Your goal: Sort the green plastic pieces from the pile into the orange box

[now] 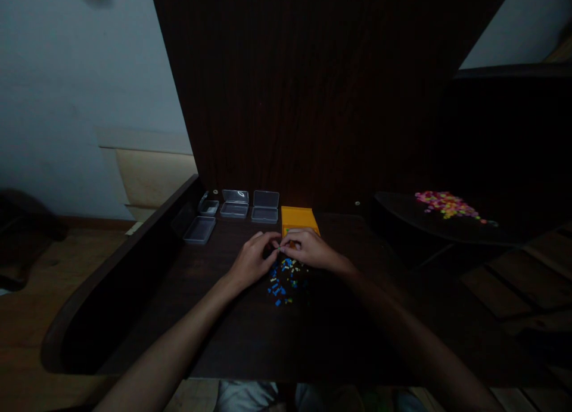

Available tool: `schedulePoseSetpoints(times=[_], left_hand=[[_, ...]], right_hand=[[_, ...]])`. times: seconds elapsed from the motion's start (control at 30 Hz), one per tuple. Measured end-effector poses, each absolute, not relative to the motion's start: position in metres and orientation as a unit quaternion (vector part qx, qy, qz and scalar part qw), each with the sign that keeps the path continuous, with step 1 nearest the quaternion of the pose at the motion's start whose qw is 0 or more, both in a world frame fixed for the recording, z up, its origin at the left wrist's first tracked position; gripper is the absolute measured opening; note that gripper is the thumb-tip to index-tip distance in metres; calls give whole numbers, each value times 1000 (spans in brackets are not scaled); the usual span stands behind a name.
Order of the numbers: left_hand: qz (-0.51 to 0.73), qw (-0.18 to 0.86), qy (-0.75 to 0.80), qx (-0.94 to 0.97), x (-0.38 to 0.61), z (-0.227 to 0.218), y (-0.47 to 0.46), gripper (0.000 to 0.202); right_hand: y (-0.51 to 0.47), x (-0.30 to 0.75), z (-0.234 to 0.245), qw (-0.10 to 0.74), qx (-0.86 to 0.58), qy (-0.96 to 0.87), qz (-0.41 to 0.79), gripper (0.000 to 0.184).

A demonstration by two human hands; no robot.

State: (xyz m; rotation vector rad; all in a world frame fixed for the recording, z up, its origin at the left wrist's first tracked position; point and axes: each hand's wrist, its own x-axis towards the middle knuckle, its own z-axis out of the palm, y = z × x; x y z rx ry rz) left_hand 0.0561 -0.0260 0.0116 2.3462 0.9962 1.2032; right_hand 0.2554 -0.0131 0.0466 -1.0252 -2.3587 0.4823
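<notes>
My left hand [253,258] and my right hand [307,248] meet fingertip to fingertip above a pile of tiny coloured pieces [286,279] on the dark table [210,328]. Both hands have their fingers curled in a pinch on something small between them, too small and dim to name. Just behind the hands lies an orange flat box [297,217]. The pile holds blue, yellow and green bits.
Several small clear plastic boxes [235,204] stand in a row at the table's back left. A dark wooden panel [313,90] rises behind. On a dark surface to the right lies a second heap of pink and yellow pieces [444,204].
</notes>
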Motion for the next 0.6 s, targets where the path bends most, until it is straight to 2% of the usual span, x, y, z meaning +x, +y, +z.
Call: schedulePoseSetpoints(times=[0.6], left_hand=[[444, 127, 351, 814, 55, 12, -26, 22]], right_hand=[[-6, 259, 44, 264, -361, -876, 180, 11]])
